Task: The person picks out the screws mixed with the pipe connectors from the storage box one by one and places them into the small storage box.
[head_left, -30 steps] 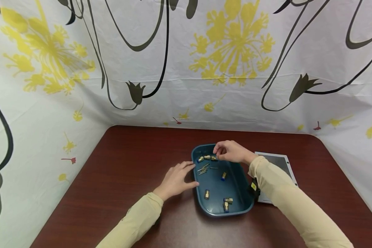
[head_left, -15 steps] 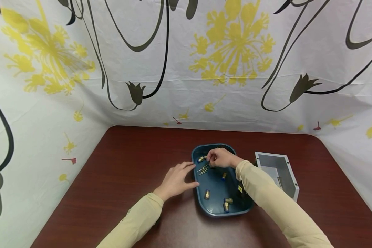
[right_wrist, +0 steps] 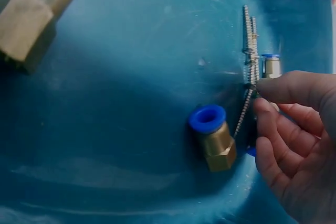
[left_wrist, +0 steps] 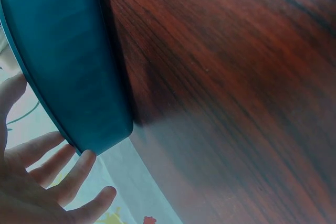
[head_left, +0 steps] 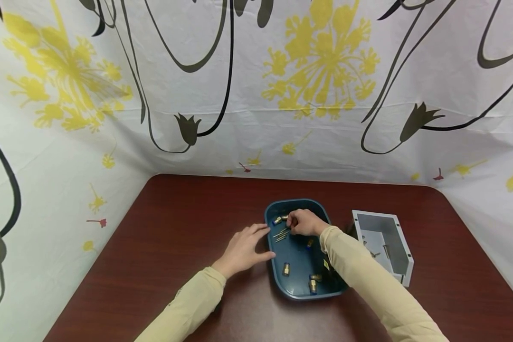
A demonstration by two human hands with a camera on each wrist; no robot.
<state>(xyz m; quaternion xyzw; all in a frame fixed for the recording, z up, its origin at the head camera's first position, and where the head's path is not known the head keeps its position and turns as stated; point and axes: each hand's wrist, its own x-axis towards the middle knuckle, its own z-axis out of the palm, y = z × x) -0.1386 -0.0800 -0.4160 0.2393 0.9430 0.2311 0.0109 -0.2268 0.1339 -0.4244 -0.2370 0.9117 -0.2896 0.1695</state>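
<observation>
My left hand point(head_left: 244, 251) steadies the left side of a blue tray point(head_left: 278, 285), its spread fingertips and thumb at the rim; the left wrist view shows those fingers point(left_wrist: 68, 182) against the tray's outer edge. Inside the tray my right hand point(head_left: 304, 222) reaches down with thumb and index finger together. Seen from the right wrist, they pinch the head end of a thin screw point(right_wrist: 242, 113), right beside several more long screws point(right_wrist: 248, 30). A brass push-in fitting point(right_wrist: 215, 140) with a blue collar lies just below the fingertips.
Other brass fittings point(head_left: 286, 269) lie toward the tray's near end, and a few at its far left corner point(head_left: 277, 220). Right of the tray stands a grey box point(head_left: 403, 247) with small metal pieces inside. A patterned cloth point(head_left: 248, 85) hangs behind the brown table point(head_left: 188, 223).
My right hand has moved from the tray's far rim down to the screws, its arm uncovering the grey box. The left hand stays at the tray's left side.
</observation>
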